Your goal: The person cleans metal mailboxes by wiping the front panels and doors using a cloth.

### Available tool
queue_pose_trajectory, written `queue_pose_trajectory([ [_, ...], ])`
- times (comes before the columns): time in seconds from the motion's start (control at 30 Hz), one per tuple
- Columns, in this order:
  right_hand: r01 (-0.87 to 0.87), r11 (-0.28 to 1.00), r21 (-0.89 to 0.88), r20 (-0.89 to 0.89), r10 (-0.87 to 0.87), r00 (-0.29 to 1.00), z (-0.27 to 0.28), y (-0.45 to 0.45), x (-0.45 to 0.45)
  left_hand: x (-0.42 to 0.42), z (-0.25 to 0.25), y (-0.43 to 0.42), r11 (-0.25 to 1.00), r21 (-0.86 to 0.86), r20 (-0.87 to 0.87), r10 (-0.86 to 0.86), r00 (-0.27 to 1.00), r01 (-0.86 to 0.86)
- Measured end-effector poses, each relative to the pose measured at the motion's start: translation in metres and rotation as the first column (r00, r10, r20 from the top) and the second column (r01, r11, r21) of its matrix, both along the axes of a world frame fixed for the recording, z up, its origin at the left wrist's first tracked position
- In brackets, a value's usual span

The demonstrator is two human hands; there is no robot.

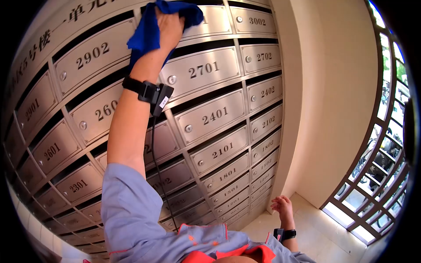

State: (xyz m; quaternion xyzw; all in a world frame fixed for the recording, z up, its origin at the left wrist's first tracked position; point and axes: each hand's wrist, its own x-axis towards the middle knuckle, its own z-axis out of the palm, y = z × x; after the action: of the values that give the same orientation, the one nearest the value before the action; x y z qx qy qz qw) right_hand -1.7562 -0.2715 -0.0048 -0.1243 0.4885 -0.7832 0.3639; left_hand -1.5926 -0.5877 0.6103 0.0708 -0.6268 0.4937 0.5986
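My left hand (170, 27) is raised high against a wall of metal mailboxes, closed on a blue cloth (147, 33). Part of the cloth wraps the hand and hides most of the fingers; it covers part of a mailbox door (215, 22) in an upper row. Below the hand is the door marked 2701 (204, 69), with the door marked 2902 (93, 55) to its left. A black strap with a small device (151, 94) sits on my left wrist, and a cable runs down from it. Low at the right, my right hand (284, 207) hangs free, fingers loosely bent and apart, holding nothing.
Numbered mailbox doors with round locks and dark slots fill the left and middle. A beige wall (340, 87) borders them on the right. Beyond it stands a dark barred gate (372, 175), with bicycles outside. Pale floor tiles (315, 225) lie below.
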Motion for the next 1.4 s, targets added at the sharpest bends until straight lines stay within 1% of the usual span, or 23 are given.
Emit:
queue_pose_trajectory([
  [0.07, -0.013, 1.0, -0.012, 0.034, 0.014, 0.999, -0.013, -0.004, -0.014, -0.02, 0.005, 0.028, 0.985, -0.172, -0.101, -0.037, 0.994, 0.019],
  [0.1, -0.023, 1.0, -0.015, 0.06, 0.023, 0.998, -0.017, -0.004, -0.022, -0.033, 0.01, 0.017, 0.992, 0.087, -0.058, 0.097, 0.994, -0.092],
  [0.13, -0.035, 0.999, -0.016, 0.088, 0.037, 0.995, -0.02, -0.005, -0.029, -0.049, 0.01, 0.013, 0.993, 0.077, -0.048, 0.095, 0.994, -0.091],
  [0.2, -0.05, 0.999, 0.0, 0.085, 0.049, 0.995, -0.021, -0.005, -0.053, -0.082, 0.012, 0.005, 0.994, 0.054, -0.036, 0.096, 0.995, -0.094],
  [0.23, -0.056, 0.998, 0.01, 0.081, 0.055, 0.995, -0.021, -0.003, -0.066, -0.1, 0.012, 0.003, 0.975, 0.174, -0.028, 0.148, 0.989, -0.141],
  [0.33, -0.039, 0.999, -0.011, 0.064, 0.039, 0.997, -0.02, -0.005, -0.111, -0.156, 0.005, 0.015, 0.997, -0.069, -0.118, -0.039, 0.992, 0.031],
  [0.37, -0.043, 0.999, -0.011, 0.053, 0.043, 0.998, -0.018, -0.006, -0.125, -0.164, 0.005, 0.02, 0.992, 0.116, -0.133, 0.063, 0.989, -0.048],
  [0.43, -0.055, 0.998, 0.004, 0.032, 0.055, 0.998, -0.009, 0.001, -0.147, -0.164, 0.002, 0.029, 0.985, 0.165, -0.123, 0.072, 0.99, -0.051],
  [0.57, -0.087, 0.996, 0.018, 0.047, 0.086, 0.995, -0.002, 0.008, -0.187, -0.162, -0.032, 0.041, 0.966, 0.245, -0.09, 0.106, 0.99, -0.081],
  [0.67, -0.105, 0.994, 0.023, 0.05, 0.104, 0.993, -0.005, 0.012, -0.215, -0.175, -0.029, 0.028, 0.989, 0.149, 0.083, -0.022, 0.996, 0.009],
  [0.7, -0.108, 0.994, 0.018, 0.049, 0.107, 0.993, -0.003, 0.013, -0.222, -0.182, -0.027, 0.031, 0.984, 0.177, 0.096, -0.04, 0.995, 0.022],
  [0.77, -0.115, 0.993, 0.008, 0.058, 0.114, 0.992, -0.002, 0.013, -0.233, -0.2, -0.017, 0.032, 0.998, -0.061, 0.056, -0.024, 0.998, 0.028],
  [0.8, -0.118, 0.993, 0.003, 0.064, 0.117, 0.991, -0.001, 0.013, -0.237, -0.209, -0.012, 0.033, 0.983, -0.181, 0.035, -0.024, 0.999, 0.03],
  [0.87, -0.131, 0.991, 0.008, 0.072, 0.13, 0.989, -0.003, 0.013, -0.248, -0.228, -0.005, 0.033, 0.996, 0.038, 0.034, 0.082, 0.996, -0.083],
  [0.93, -0.155, 0.988, 0.025, 0.077, 0.152, 0.985, -0.007, 0.012, -0.258, -0.262, 0.0, 0.035, 0.944, 0.267, 0.034, 0.191, 0.981, -0.193],
  [1.0, -0.154, 0.988, 0.009, 0.085, 0.153, 0.985, -0.009, 0.015, -0.262, -0.303, 0.0, 0.023, 0.965, 0.181, 0.004, 0.193, 0.981, -0.19],
  [1.07, -0.153, 0.988, 0.005, 0.096, 0.152, 0.984, -0.013, 0.018, -0.267, -0.337, -0.001, 0.017, 0.986, 0.146, -0.013, 0.081, 0.997, -0.078],
  [1.1, -0.155, 0.988, 0.01, 0.103, 0.153, 0.983, -0.016, 0.02, -0.27, -0.351, -0.001, 0.012, 0.989, 0.141, 0.007, 0.034, 0.999, -0.035],
  [1.2, -0.153, 0.988, 0.025, 0.116, 0.149, 0.982, -0.024, 0.024, -0.272, -0.382, 0.007, -0.013, 0.998, -0.015, 0.031, -0.067, 0.997, 0.067],
  [1.23, -0.151, 0.988, 0.032, 0.118, 0.146, 0.982, -0.024, 0.026, -0.272, -0.387, 0.009, -0.018, 0.996, 0.085, 0.068, 0.007, 0.998, -0.013],
  [1.4, -0.166, 0.986, 0.017, 0.134, 0.162, 0.978, -0.016, 0.03, -0.267, -0.379, -0.015, -0.03, 0.995, 0.101, 0.186, -0.042, 0.982, 0.024],
])
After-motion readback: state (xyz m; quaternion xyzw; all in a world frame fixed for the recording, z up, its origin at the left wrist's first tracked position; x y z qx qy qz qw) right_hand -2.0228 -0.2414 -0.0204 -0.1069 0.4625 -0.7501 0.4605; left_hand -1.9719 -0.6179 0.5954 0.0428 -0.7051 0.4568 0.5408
